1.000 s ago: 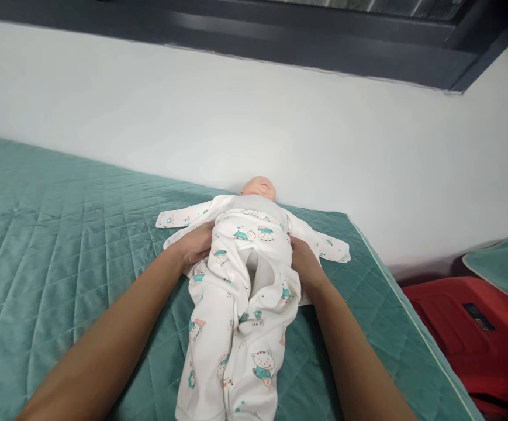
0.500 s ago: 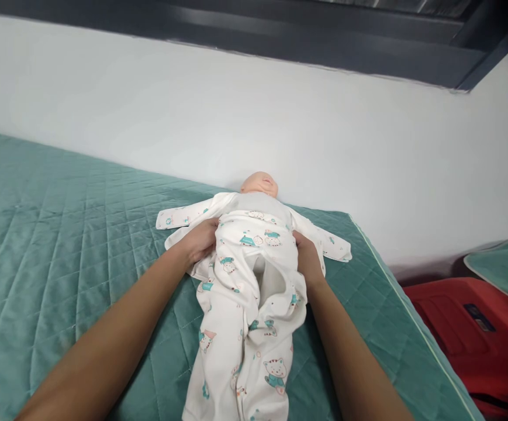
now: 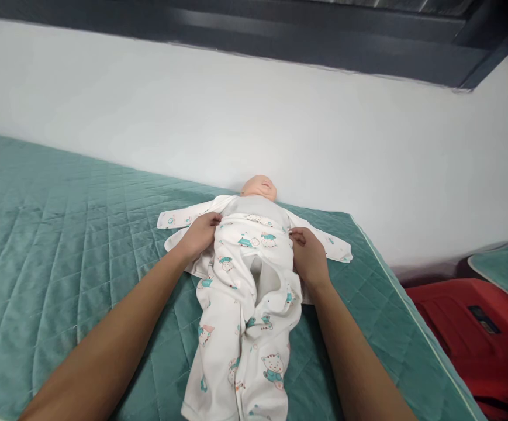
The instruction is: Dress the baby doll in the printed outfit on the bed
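A baby doll (image 3: 259,187) lies on its back, its head toward the wall. White printed baby pants (image 3: 227,304) cover its belly and legs, with an opening at the crotch. Under it a white printed baby top (image 3: 328,240) is spread, both sleeves stretched out sideways. At the left end of the waistband, my left hand (image 3: 201,235) has its fingers closed on the pants' edge. My right hand (image 3: 308,251) pinches the waistband at the opposite side. The doll's hands and feet do not show.
A green quilted cover (image 3: 82,234) spreads under everything, its edge running down the right. Behind stands a white wall (image 3: 192,111) below a dark frame (image 3: 236,35). Beyond the right edge sit a red plastic object (image 3: 451,327) and a folded green cloth (image 3: 505,269).
My right hand has shifted up and slightly left along the waistband, its fingers now showing. My left hand's fingers have risen a little at the waist. The doll stays in place.
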### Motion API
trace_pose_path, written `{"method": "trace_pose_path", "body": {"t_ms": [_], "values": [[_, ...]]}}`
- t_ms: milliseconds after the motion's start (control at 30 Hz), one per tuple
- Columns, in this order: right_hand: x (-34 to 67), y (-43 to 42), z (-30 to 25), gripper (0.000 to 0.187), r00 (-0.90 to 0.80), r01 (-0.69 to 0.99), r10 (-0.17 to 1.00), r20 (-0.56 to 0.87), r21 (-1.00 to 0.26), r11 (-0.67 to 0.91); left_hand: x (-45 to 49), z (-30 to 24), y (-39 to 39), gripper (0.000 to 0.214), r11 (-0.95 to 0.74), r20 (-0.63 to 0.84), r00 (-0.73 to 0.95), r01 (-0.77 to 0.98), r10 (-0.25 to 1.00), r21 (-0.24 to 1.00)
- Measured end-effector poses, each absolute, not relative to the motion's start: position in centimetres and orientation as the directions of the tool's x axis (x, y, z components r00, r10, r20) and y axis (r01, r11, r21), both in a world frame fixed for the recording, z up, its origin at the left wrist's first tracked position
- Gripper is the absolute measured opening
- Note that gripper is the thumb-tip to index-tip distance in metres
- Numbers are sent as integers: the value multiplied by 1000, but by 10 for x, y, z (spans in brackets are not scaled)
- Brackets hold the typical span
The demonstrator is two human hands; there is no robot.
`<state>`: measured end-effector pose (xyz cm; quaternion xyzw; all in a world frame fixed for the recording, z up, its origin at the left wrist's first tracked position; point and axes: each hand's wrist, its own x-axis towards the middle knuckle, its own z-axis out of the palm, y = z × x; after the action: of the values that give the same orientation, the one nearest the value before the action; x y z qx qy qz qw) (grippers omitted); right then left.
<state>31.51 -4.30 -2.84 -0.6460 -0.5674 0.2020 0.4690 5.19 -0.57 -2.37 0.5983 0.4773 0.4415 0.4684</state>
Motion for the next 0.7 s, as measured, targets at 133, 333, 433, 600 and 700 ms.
{"method": "trace_pose_path", "body": {"t_ms": [133, 333, 433, 600, 700], "values": [[309, -47, -21, 22, 301, 470, 887, 350, -864, 182, 52, -21, -6, 20, -218, 214, 43, 256, 976, 942], [296, -53, -8, 25, 138, 378, 921, 364, -879, 291, 57, -6, -13, 20, -469, 445, 149, 288, 883, 835], [299, -52, -8, 24, 63, 379, 933, 355, -873, 307, 55, -4, -12, 17, -579, 522, 251, 315, 815, 752], [304, -50, -8, 22, -36, 424, 931, 363, -838, 343, 53, 0, -12, 14, -613, 516, 346, 297, 784, 732], [307, -50, -6, 21, -97, 455, 928, 360, -813, 363, 54, 4, -14, 16, -570, 450, 395, 272, 801, 775]]}}
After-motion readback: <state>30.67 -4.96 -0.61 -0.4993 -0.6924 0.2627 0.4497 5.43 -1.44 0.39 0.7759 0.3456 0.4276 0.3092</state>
